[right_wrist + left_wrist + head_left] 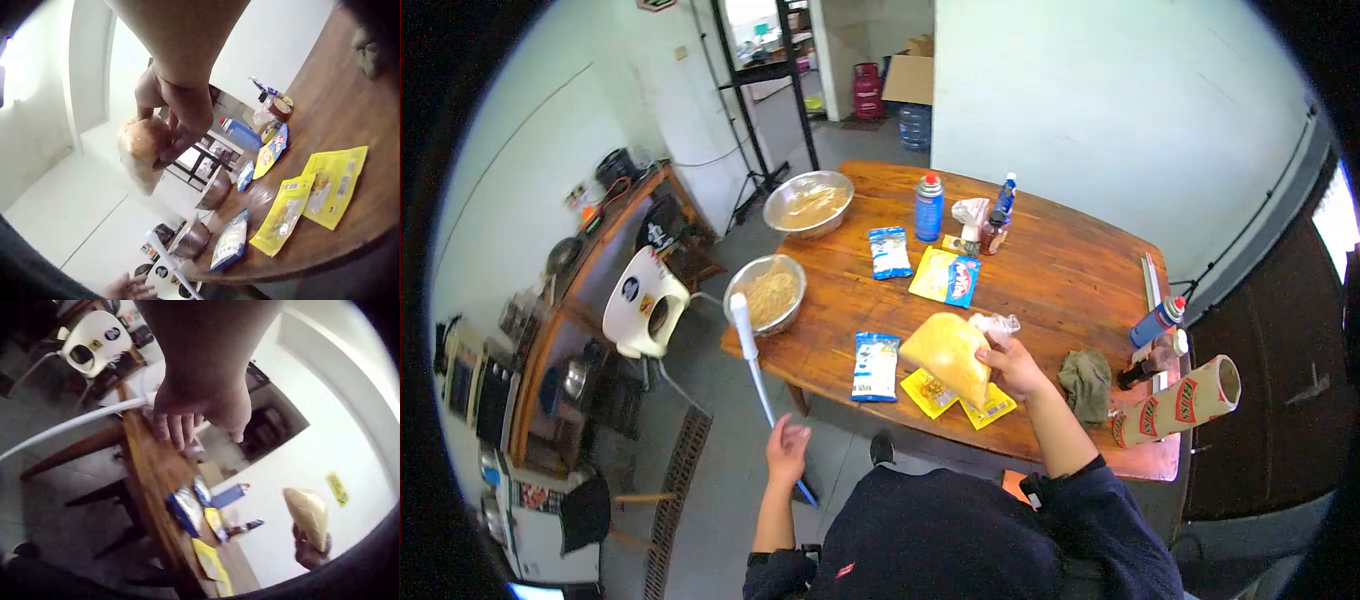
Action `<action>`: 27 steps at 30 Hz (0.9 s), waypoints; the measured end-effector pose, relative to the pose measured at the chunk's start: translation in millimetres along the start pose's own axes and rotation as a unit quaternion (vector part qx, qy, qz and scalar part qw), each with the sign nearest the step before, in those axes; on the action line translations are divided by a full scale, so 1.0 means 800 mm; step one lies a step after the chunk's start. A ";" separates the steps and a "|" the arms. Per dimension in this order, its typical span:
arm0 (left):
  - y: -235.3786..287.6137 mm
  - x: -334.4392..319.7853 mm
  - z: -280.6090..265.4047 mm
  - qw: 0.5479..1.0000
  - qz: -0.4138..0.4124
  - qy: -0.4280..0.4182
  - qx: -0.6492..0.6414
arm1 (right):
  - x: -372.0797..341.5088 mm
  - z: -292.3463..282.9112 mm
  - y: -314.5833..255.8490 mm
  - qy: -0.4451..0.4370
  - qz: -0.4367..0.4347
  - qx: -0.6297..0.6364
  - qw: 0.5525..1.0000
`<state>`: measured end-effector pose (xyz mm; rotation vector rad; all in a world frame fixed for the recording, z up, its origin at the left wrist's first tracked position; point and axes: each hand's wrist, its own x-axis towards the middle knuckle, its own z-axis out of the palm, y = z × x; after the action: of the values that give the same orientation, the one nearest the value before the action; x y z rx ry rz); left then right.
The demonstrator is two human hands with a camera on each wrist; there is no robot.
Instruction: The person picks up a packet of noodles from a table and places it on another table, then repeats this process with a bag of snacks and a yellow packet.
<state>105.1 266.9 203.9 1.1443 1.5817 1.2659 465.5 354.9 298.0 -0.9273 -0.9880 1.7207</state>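
Starting from the far left, I see a white chair (635,303) well beyond the left hand (787,452), and a metal bowl (786,321) of pale powder standing ahead of that hand at the near-left end of the surface (840,290). A white-topped pole (746,335) leans just beside the left hand, whose fingers are loosely bent and hold nothing. Farther ahead of it I have a second metal bowl (821,228) with clear film over it. Between the hands lies a blue-and-white packet (875,368), with a blue can (929,210) upright ahead of the right hand (1016,370). The bag of yellowish powder (948,352) is off the surface, gripped near its gathered top by the right hand, fingers and thumb closed around it. Two yellow packets (927,393) lie below the bag. Right of the right hand sits a crumpled green cloth (1085,388), then a roll with red labels (1175,405).
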 end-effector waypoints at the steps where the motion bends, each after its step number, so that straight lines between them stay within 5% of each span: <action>1: 0.027 -0.008 0.011 0.997 0.039 -0.048 -0.052 | -0.011 0.005 0.004 -0.047 0.001 0.029 0.998; 7: 0.118 -0.087 0.039 0.900 -0.005 -0.337 -0.275 | -0.059 0.065 0.037 -0.231 0.060 -0.097 0.966; 9: 0.127 -0.118 0.036 0.911 -0.070 -0.320 -0.250 | -0.077 0.103 0.043 -0.239 0.120 -0.101 0.958; 13: 0.114 -0.170 0.010 0.973 -0.017 -0.187 -0.132 | -0.086 0.150 0.066 -0.364 0.185 -0.060 0.911; 19: 0.055 -0.235 -0.061 0.995 -0.061 0.008 -0.084 | -0.083 0.244 0.127 -0.462 0.171 -0.112 0.863; 21: 0.071 -0.262 -0.092 0.982 -0.128 0.024 -0.136 | -0.088 0.281 0.138 -0.480 0.206 -0.099 0.847; 27: 0.014 -0.326 -0.189 0.948 -0.044 0.089 -0.302 | -0.087 0.431 0.209 -0.619 0.263 -0.134 0.728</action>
<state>36.6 -22.6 254.6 0.5788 1.2110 1.6714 121.6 172.1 294.2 -0.0310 -1.9841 2.8112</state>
